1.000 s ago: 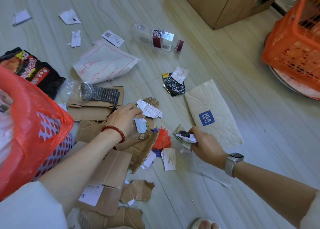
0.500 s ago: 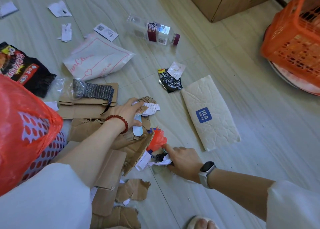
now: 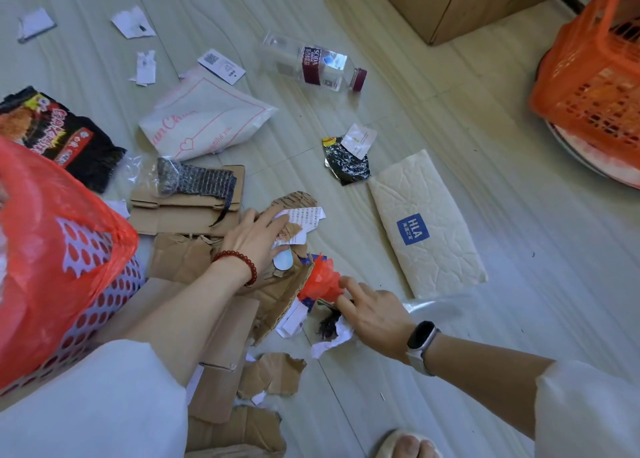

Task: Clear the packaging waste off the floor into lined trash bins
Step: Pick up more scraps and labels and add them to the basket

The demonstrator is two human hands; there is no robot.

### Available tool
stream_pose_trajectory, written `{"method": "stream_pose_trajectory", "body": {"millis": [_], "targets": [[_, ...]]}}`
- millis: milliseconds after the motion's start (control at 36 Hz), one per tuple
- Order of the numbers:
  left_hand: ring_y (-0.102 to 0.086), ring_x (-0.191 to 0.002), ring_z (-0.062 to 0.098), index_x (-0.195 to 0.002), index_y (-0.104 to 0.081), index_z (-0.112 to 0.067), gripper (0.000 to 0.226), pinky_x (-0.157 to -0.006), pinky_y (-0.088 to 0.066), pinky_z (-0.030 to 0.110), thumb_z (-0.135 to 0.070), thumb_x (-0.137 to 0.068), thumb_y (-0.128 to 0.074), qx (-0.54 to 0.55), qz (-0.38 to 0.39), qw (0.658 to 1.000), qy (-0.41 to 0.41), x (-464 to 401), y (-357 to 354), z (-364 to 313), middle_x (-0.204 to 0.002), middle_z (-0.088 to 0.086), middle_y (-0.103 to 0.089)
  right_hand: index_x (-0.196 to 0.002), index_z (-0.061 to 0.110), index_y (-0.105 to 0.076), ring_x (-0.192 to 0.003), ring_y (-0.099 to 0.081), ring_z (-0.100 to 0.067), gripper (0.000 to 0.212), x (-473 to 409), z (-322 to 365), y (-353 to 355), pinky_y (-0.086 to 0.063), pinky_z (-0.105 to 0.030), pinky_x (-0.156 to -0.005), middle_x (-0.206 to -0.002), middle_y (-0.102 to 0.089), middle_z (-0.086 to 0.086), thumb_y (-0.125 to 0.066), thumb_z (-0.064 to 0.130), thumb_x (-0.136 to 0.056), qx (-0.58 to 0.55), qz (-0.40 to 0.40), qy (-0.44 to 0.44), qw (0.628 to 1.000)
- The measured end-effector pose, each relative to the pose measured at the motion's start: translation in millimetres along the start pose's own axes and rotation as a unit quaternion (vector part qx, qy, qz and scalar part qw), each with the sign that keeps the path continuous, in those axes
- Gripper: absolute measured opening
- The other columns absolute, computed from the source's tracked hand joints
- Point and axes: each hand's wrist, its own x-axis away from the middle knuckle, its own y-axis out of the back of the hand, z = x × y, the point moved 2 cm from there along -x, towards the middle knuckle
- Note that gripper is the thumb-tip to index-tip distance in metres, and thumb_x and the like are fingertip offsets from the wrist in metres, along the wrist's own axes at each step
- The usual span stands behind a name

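Two hands work low at the middle of the frame amid scattered packaging waste. The left hand point(image 3: 258, 239), with a red bead bracelet, curls its fingers onto a torn white printed paper slip point(image 3: 304, 220) lying on ragged brown corrugated cardboard pieces point(image 3: 194, 215). The right hand point(image 3: 372, 310), wearing a watch, pinches a crumpled white scrap with a dark clump point(image 3: 330, 333) while its forefinger reaches to a frilly red plastic scrap point(image 3: 320, 282); whether it grips that too is hard to tell.

Left of frame, the white perforated bin lined with a red plastic bag point(image 3: 52, 249) waits nearby. A clear soda bottle point(image 3: 313, 64) and a white quilted HLA pouch point(image 3: 426, 223) lie further up.

Overfilling either grip risks small scraps slipping out on the way to the bin, and the light red liner could fold inward, deflecting them.
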Motion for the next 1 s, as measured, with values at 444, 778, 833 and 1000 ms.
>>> {"method": "stream_pose_trajectory", "body": {"millis": [444, 778, 833, 1000], "targets": [[-0.024, -0.126, 0.026, -0.140, -0.031, -0.024, 0.074, -0.090, -0.042, 0.039, -0.050, -0.078, -0.063, 0.055, 0.021, 0.998, 0.020, 8.0, 4.0, 3.5, -0.145, -0.009, -0.028, -0.147, 0.022, 0.010, -0.098, -0.053, -0.030, 0.087, -16.3, -3.0, 1.6, -0.032, -0.033, -0.059, -0.157, 0.001, 0.000, -0.049, 0.008, -0.085, -0.039, 0.067, 0.043, 0.996], [-0.033, -0.118, 0.027, -0.140, -0.032, -0.021, 0.067, -0.099, -0.029, 0.037, -0.042, -0.083, -0.060, 0.016, -0.022, 1.000, -0.012, 11.5, 4.1, -8.8, -0.140, 0.001, -0.037, -0.081, 0.017, -0.055, -0.045, -0.050, -0.017, 0.035, 7.7, -9.1, -20.0, -0.022, -0.023, -0.036, -0.074, -0.058, 0.001, -0.072, 0.018, -0.050, 0.046, -0.071, 0.067, 0.994], [-0.035, -0.119, 0.027, -0.139, -0.032, -0.023, 0.065, -0.097, -0.032, 0.038, -0.041, -0.083, -0.061, 0.006, -0.004, 1.000, -0.001, 8.3, 3.8, -12.0, -0.135, 0.006, -0.039, -0.077, 0.017, -0.042, -0.042, -0.047, -0.018, 0.027, 12.5, -13.2, -21.7, -0.025, -0.024, -0.033, -0.069, -0.054, 0.001, -0.059, 0.016, -0.057, 0.028, -0.098, 0.061, 0.993], [-0.041, -0.120, 0.028, -0.132, -0.038, -0.020, 0.058, -0.102, -0.033, 0.044, -0.033, -0.081, -0.064, 0.047, 0.026, 0.997, 0.050, -0.1, 4.2, -12.2, -0.128, 0.010, -0.045, -0.070, 0.018, -0.051, -0.049, -0.047, -0.019, 0.025, 23.0, -20.9, -18.1, -0.033, -0.026, -0.034, -0.090, -0.045, -0.004, -0.069, 0.017, -0.053, 0.047, -0.091, 0.069, 0.992]]}}
